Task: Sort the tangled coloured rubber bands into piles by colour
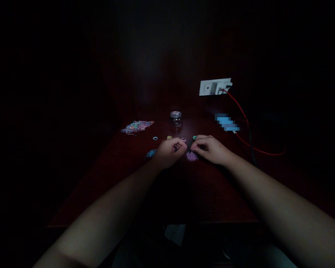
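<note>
My left hand is closed in a pinch above the dark red table, its fingertips beside a small pink elastic band. Facing it, my right hand also pinches, just above a pile of purple elastic bands. Whatever lies between the fingertips is too small and dim to make out. Partly behind my left wrist is a pile of blue bands. A single light blue band, a yellow band and a green band form a row beyond the hands.
A mixed heap of coloured bands lies at the back left. Behind the hands stands a clear lidded jar. A phone-like blurred object connects by a red cable to a charger in the wall socket. The table is dimly lit.
</note>
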A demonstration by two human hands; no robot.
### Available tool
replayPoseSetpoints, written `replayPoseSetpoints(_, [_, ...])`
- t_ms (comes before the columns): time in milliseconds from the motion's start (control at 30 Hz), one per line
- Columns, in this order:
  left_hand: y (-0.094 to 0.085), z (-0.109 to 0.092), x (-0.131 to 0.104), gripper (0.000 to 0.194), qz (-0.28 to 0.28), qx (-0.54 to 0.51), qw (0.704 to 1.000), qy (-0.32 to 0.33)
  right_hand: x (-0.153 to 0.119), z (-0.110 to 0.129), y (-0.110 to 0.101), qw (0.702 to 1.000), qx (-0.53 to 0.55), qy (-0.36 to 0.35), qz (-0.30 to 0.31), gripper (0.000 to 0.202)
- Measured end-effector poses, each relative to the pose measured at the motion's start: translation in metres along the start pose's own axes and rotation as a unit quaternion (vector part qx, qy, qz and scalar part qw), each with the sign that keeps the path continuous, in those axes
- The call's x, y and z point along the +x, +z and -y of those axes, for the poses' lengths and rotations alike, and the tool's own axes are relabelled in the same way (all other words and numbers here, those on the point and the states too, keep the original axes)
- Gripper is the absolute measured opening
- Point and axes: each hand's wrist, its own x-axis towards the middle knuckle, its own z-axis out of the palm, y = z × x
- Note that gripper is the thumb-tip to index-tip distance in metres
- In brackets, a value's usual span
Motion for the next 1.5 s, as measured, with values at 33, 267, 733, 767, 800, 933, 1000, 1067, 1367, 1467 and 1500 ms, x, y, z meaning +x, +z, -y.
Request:
replayPoseSetpoints(33, [0.000,0.000,0.000,0.018,0.003,0.001,1.000,-0.001,0.000,0.000,0.000,1.000,-0.006,0.000,0.004,0.013])
replayPoseSetpoints(267, [0.000,-0.002,-0.001,0.018,0.012,0.011,1.000,0.005,0.000,-0.002,-0.001,0.999,-0.036,0.009,0.021,0.014])
replayPoseSetpoints(733, [-0.005,0.007,0.000,0.021,0.005,0.019,1.000,0.005,0.001,-0.002,0.001,0.998,-0.057,0.028,0.021,0.015])
replayPoseSetpoints(767, [-0.007,0.008,0.001,0.021,0.002,0.016,1.000,0.005,0.001,-0.003,0.001,0.998,-0.059,0.028,0.016,0.016])
replayPoseSetpoints(800, [-0.010,0.010,0.002,0.021,-0.005,0.015,1.000,0.002,0.001,-0.004,0.001,0.998,-0.059,0.029,0.012,0.016])
replayPoseSetpoints(933, [-0.028,0.032,0.007,0.023,-0.077,0.028,0.996,-0.033,0.000,-0.009,0.000,0.998,-0.050,0.029,-0.009,0.016])
replayPoseSetpoints(1000, [-0.045,0.050,0.007,0.025,-0.125,0.054,0.989,-0.057,-0.001,-0.013,0.000,0.998,-0.052,0.027,-0.016,0.016])
replayPoseSetpoints(1067, [-0.068,0.070,0.002,0.026,-0.186,0.110,0.971,-0.104,-0.002,-0.017,-0.001,0.998,-0.054,0.020,-0.023,0.017])
replayPoseSetpoints(1367, [-0.142,0.119,-0.034,0.028,-0.217,0.314,0.869,-0.314,-0.002,-0.013,0.001,0.998,-0.024,0.039,-0.041,0.018])
replayPoseSetpoints(1467, [-0.140,0.123,-0.026,0.031,-0.170,0.356,0.869,-0.300,-0.001,-0.011,0.002,0.998,-0.017,0.042,-0.038,0.018])
replayPoseSetpoints(1500, [-0.139,0.124,-0.023,0.033,-0.151,0.374,0.867,-0.293,-0.001,-0.011,0.002,0.998,-0.015,0.043,-0.039,0.018])
